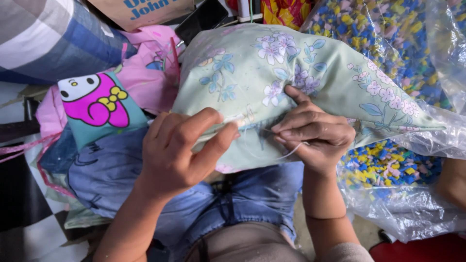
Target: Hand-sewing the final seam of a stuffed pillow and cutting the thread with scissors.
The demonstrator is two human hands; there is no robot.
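While the pale green floral pillow (272, 73) rests across the person's lap, both hands work at its near edge, along a seam that faces the camera; the left hand (177, 150) is closed around that edge, thumb and forefinger pinching the fabric together just left of the seam's middle, the other fingers curled under the cloth; the right hand (315, 133) sits just beside it on the same seam, fingers drawn narrow and pinched together on a thin white thread (291, 153) that loops away from the fingertips and back toward the cloth; whether a needle lies between those fingers cannot be told, since it is too small to make out. The pillow is stuffed full and tilts up and away from the body, its printed white and lilac blossoms and blue-green leaves uppermost; beneath it the lap is covered by blue denim (252, 199). To the left, touching the pillow's side, lies a pink cushion cover (150, 73), and in front of that a teal cushion with a white and magenta cartoon cat (97, 104); farther left a blue and white checked cloth (53, 39) fills the corner. On the right, partly under the pillow's far tip, a clear plastic bag (412, 208) holds small foam scraps (388, 165) in blue, yellow, pink and green; a brown paper bag (141, 12) stands at the top edge.
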